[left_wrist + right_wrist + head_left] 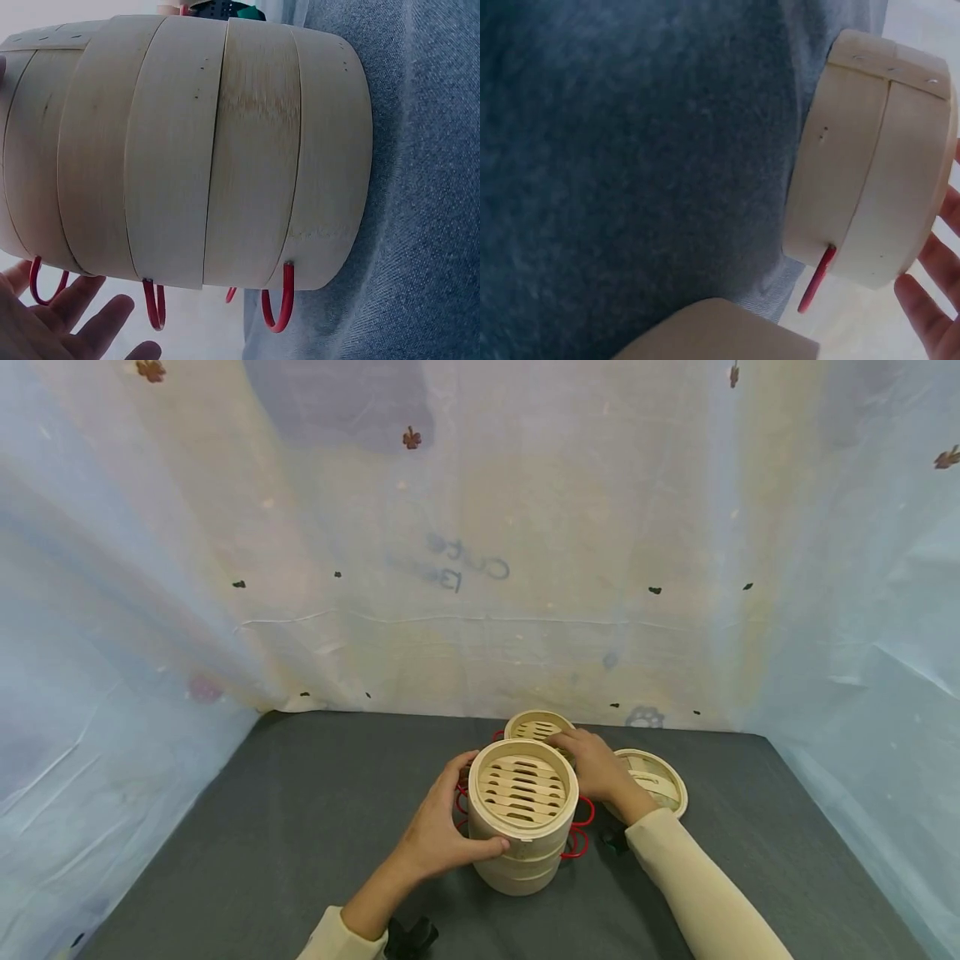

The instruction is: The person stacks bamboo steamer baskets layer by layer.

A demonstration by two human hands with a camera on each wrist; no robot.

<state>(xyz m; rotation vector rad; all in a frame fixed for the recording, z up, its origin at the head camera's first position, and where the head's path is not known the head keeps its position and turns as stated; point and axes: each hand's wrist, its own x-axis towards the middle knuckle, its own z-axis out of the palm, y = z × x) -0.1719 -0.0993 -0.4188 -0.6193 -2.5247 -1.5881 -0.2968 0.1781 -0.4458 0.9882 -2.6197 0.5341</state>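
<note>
1. pale patterned sheeting [570, 527] is backing the dark table [225, 860].
2. the bamboo steamer stack [521, 827] is standing before the rear steamer [537, 727].
3. my left hand [442, 831] is gripping the stack's upper wall; my right hand [592, 766] is reaching the rear rim, pinching or not, i can't tell.
4. i'm judging it light, stiff, tiers possibly sliding; i'm favouring low walls over red handles [289, 289].

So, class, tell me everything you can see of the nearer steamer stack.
The steamer stack is a pale, round column that looks like bamboo, its wall wrapped in broad bands with seams between them. Red loops stick out at the sides. The top is uncovered, showing a slotted floor. It stands upright on dark cloth. The left hand spans its left side, thumb on the front.
</note>
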